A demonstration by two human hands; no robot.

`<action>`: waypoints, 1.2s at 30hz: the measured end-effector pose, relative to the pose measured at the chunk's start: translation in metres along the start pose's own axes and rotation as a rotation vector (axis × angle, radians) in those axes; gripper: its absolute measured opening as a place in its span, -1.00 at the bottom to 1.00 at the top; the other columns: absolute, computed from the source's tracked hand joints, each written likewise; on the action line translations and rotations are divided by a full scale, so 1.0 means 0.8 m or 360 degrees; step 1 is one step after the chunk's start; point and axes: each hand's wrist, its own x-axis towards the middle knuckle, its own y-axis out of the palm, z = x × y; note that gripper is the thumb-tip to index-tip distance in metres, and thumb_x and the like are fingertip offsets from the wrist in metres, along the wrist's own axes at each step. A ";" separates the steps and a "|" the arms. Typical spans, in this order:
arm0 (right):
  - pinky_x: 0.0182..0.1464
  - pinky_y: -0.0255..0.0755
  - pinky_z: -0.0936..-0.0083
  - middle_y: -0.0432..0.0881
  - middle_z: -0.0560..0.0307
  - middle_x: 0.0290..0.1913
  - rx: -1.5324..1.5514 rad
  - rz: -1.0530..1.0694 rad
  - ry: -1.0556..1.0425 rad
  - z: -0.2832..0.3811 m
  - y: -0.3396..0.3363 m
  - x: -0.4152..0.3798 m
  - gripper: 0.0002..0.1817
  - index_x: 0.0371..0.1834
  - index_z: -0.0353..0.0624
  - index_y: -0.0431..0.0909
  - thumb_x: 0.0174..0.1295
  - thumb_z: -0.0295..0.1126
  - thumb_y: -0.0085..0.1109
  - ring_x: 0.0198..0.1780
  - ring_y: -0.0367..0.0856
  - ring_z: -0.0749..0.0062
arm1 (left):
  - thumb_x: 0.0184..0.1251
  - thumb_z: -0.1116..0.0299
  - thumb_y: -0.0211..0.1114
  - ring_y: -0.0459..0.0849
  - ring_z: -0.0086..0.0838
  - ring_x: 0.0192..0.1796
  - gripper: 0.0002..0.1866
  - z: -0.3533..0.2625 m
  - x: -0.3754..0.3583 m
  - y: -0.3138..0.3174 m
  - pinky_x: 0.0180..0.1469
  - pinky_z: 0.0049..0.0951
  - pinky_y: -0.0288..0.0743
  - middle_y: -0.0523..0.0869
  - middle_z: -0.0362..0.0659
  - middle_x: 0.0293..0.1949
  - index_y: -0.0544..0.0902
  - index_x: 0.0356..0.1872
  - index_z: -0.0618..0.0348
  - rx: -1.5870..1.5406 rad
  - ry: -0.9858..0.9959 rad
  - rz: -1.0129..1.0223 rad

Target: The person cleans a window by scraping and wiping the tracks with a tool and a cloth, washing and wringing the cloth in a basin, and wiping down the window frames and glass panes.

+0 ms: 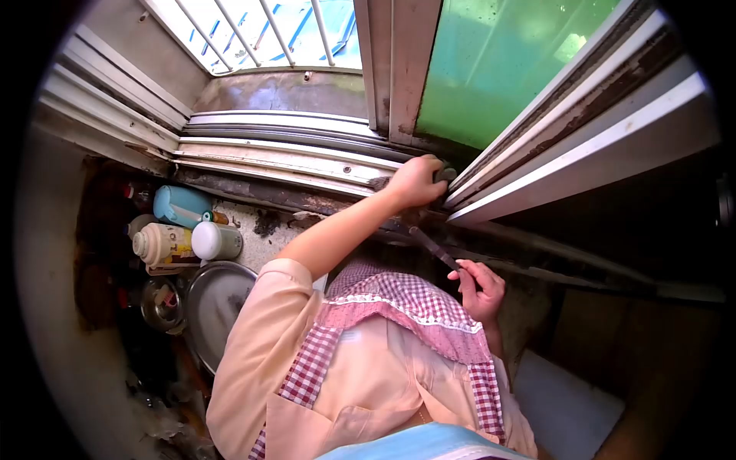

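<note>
My left hand [418, 182] reaches to the sliding window's bottom track [291, 159], near the corner by the sash. Its fingers are closed around a dark greenish wad [445, 175], perhaps a scouring pad; the hand covers part of it. Lower and to the right, near my apron [414, 295], my right hand [481, 290] pinches a slim dark stick-like tool [435, 247]. That tool slants up and left toward the sill, and I cannot make out its kind. The green-tinted pane [506, 77] stands just beyond my left hand.
Left on the ledge are a blue container [181, 206], a cream bottle [162, 244], a white-lidded jar [217, 241] and a round metal tray [218, 307]. Window bars [276, 32] rise beyond the track. The sash frame [571, 115] stands at right.
</note>
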 end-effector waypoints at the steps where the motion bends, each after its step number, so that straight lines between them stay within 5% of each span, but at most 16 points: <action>1: -0.37 0.48 0.60 0.65 0.04 -0.47 0.0023 -0.0012 -0.0020 -0.003 -0.002 -0.004 -0.86 -0.22 -0.35 0.59 0.14 -0.64 0.16 -0.44 0.65 0.44 | 0.00 0.27 0.29 0.65 -0.13 -0.23 -0.61 0.002 0.004 -0.002 -0.12 -0.25 0.50 0.65 0.12 -0.30 0.60 -0.21 0.38 -0.0042 -0.0090 -0.0048; 2: -0.38 0.48 0.61 0.65 0.04 -0.46 0.0017 -0.0058 -0.0018 -0.011 -0.004 -0.011 -0.86 -0.21 -0.35 0.59 0.15 -0.63 0.15 -0.44 0.65 0.45 | 0.01 0.28 0.29 0.67 -0.30 -0.30 -0.61 0.014 0.000 -0.017 -0.16 -0.34 0.52 0.70 0.03 -0.36 0.61 -0.15 0.35 -0.0212 -0.0372 0.0094; 3: -0.38 0.48 0.62 0.65 0.05 -0.46 0.0021 -0.0111 -0.0012 -0.017 -0.004 -0.016 -0.86 -0.21 -0.34 0.59 0.16 -0.63 0.14 -0.44 0.64 0.47 | -0.01 0.23 0.29 0.69 -0.18 -0.26 -0.61 0.026 -0.015 -0.031 -0.15 -0.28 0.53 0.69 0.09 -0.34 0.63 -0.19 0.31 -0.0333 -0.0417 -0.0150; 4: -0.40 0.46 0.63 0.65 0.06 -0.46 0.0017 -0.0146 0.0065 -0.020 -0.007 -0.021 -0.85 -0.20 -0.34 0.59 0.17 -0.63 0.13 -0.44 0.64 0.48 | 0.03 0.23 0.29 0.69 -0.29 -0.29 -0.63 0.025 -0.032 -0.062 -0.17 -0.30 0.54 0.71 0.02 -0.38 0.63 -0.20 0.30 -0.0317 -0.0530 -0.0251; 7: -0.55 0.28 0.74 0.65 0.15 -0.46 0.0052 -0.0240 0.0068 -0.036 -0.005 -0.031 -0.85 -0.19 -0.36 0.58 0.22 -0.61 0.06 -0.61 0.41 0.68 | 0.09 0.24 0.28 0.68 -0.34 -0.36 -0.70 0.063 -0.085 -0.124 -0.25 -0.33 0.53 0.69 0.01 -0.42 0.63 -0.26 0.28 -0.0136 -0.0481 -0.0649; 9: -0.55 0.28 0.73 0.65 0.15 -0.46 0.0006 -0.0207 0.0062 -0.057 -0.009 -0.047 -0.85 -0.18 -0.36 0.58 0.22 -0.60 0.07 -0.61 0.40 0.68 | 0.05 0.25 0.30 0.65 -0.22 -0.35 -0.72 0.108 -0.112 -0.111 -0.24 -0.28 0.52 0.67 0.01 -0.41 0.64 -0.27 0.21 0.0767 -0.0545 -0.0797; 15: -0.54 0.26 0.74 0.64 0.19 -0.47 0.0112 -0.0201 0.0172 -0.050 0.015 -0.049 -0.85 -0.17 -0.33 0.59 0.24 -0.58 0.07 -0.60 0.38 0.71 | -0.06 0.27 0.33 0.61 -0.14 -0.30 -0.65 0.019 -0.091 0.014 -0.17 -0.30 0.50 0.65 0.00 -0.35 0.63 -0.20 0.18 0.0303 -0.0127 -0.0662; 16: -0.54 0.26 0.74 0.64 0.19 -0.47 0.0104 -0.0116 0.0125 -0.041 0.015 -0.034 -0.85 -0.16 -0.33 0.59 0.24 -0.58 0.07 -0.60 0.38 0.71 | -0.05 0.27 0.32 0.61 -0.17 -0.25 -0.64 0.015 -0.081 0.006 -0.13 -0.32 0.49 0.65 0.01 -0.34 0.63 -0.19 0.20 0.0075 -0.0299 -0.0506; 21: -0.55 0.25 0.74 0.63 0.18 -0.47 0.0005 -0.0011 -0.0022 -0.029 0.013 -0.010 -0.85 -0.16 -0.33 0.59 0.24 -0.57 0.08 -0.61 0.37 0.71 | 0.05 0.29 0.31 0.60 -0.39 -0.09 -0.56 0.021 -0.117 -0.115 -0.01 -0.41 0.51 0.64 -0.09 -0.14 0.52 -0.01 0.18 -0.0523 -0.0664 -0.0581; 23: -0.55 0.25 0.74 0.63 0.18 -0.47 0.0008 0.0009 -0.0015 -0.027 0.015 -0.009 -0.84 -0.16 -0.33 0.58 0.24 -0.57 0.07 -0.61 0.37 0.71 | 0.10 0.28 0.22 0.66 -0.42 -0.24 -0.63 0.024 -0.137 -0.190 -0.16 -0.37 0.60 0.66 -0.08 -0.18 0.53 -0.04 0.16 -0.0400 -0.1008 -0.0756; 25: -0.55 0.25 0.74 0.63 0.17 -0.46 -0.0026 0.0022 -0.0012 -0.026 0.015 -0.014 -0.84 -0.15 -0.33 0.58 0.24 -0.58 0.07 -0.60 0.37 0.71 | 0.06 0.24 0.24 0.69 -0.28 -0.32 -0.69 0.148 -0.158 -0.219 -0.21 -0.28 0.58 0.70 -0.07 -0.31 0.61 -0.17 0.14 0.0349 -0.1038 -0.1151; 27: -0.55 0.24 0.74 0.63 0.18 -0.47 0.0040 -0.0035 0.0048 -0.045 0.015 -0.026 -0.84 -0.15 -0.33 0.58 0.24 -0.58 0.07 -0.61 0.36 0.71 | 0.05 0.22 0.23 0.67 -0.20 -0.36 -0.74 0.182 -0.169 -0.193 -0.25 -0.24 0.54 0.69 -0.03 -0.44 0.65 -0.31 0.17 0.0735 -0.0883 -0.1498; 29: -0.55 0.23 0.74 0.63 0.18 -0.47 0.0105 -0.0087 0.0162 -0.054 0.014 -0.036 -0.83 -0.14 -0.33 0.58 0.24 -0.58 0.07 -0.61 0.35 0.71 | 0.05 0.23 0.22 0.63 -0.17 -0.39 -0.75 0.145 -0.155 -0.155 -0.26 -0.21 0.50 0.66 -0.02 -0.48 0.66 -0.31 0.15 0.0450 -0.0989 -0.1412; 32: -0.55 0.23 0.75 0.63 0.18 -0.47 0.0177 -0.0101 0.0247 -0.090 0.011 -0.057 -0.82 -0.13 -0.32 0.58 0.24 -0.59 0.05 -0.60 0.35 0.72 | 0.02 0.27 0.21 0.56 -0.19 -0.44 -0.77 0.110 -0.137 -0.060 -0.25 -0.20 0.45 0.62 -0.06 -0.53 0.67 -0.32 0.11 0.0696 -0.0561 -0.1344; 34: -0.55 0.24 0.76 0.64 0.20 -0.48 0.0122 0.0010 0.0250 -0.083 0.018 -0.049 -0.82 -0.12 -0.32 0.58 0.25 -0.58 0.05 -0.61 0.35 0.73 | -0.02 0.27 0.27 0.56 -0.14 -0.22 -0.69 0.054 -0.131 -0.016 -0.09 -0.24 0.40 0.64 -0.02 -0.35 0.64 -0.22 0.18 0.0207 -0.0483 -0.1124; 36: -0.55 0.24 0.76 0.64 0.21 -0.49 0.0195 0.0196 0.0192 -0.085 0.023 -0.046 -0.82 -0.11 -0.31 0.58 0.26 -0.57 0.05 -0.61 0.35 0.74 | -0.02 0.27 0.31 0.57 -0.12 -0.25 -0.64 0.038 -0.139 0.015 -0.09 -0.28 0.43 0.64 0.00 -0.34 0.61 -0.17 0.22 -0.0018 -0.0427 -0.1064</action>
